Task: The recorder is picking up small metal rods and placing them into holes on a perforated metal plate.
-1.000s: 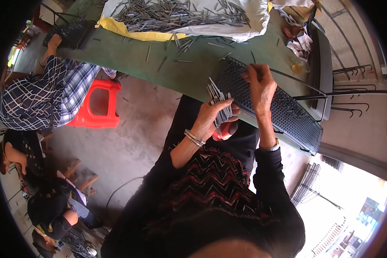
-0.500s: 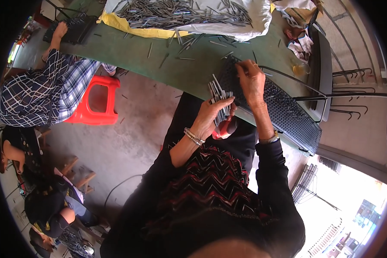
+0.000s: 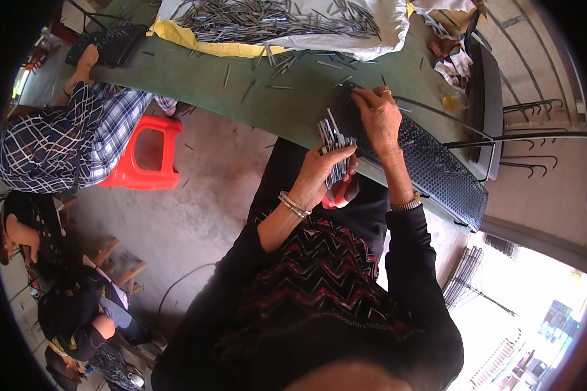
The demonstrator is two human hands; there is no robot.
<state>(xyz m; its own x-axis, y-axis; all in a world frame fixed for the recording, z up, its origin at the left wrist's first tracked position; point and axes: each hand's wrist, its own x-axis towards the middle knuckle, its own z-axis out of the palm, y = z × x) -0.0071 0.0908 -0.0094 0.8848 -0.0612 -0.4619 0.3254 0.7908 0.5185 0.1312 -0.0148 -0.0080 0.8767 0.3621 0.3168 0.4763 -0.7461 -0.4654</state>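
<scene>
Clamping a bundle of thin grey rod-like pieces (image 3: 334, 148), the fingers of your left hand (image 3: 319, 166) wrap it just left of the long, black, perforated board (image 3: 447, 173). Your right hand (image 3: 379, 117) is at that board's upper-left end, thumb and fingers drawn close together; whether they pinch a piece, I cannot tell. Up and left of the board, a heap of similar grey pieces (image 3: 261, 25) lies on a white sheet with yellow edging (image 3: 394, 29) on your green table (image 3: 209, 81).
</scene>
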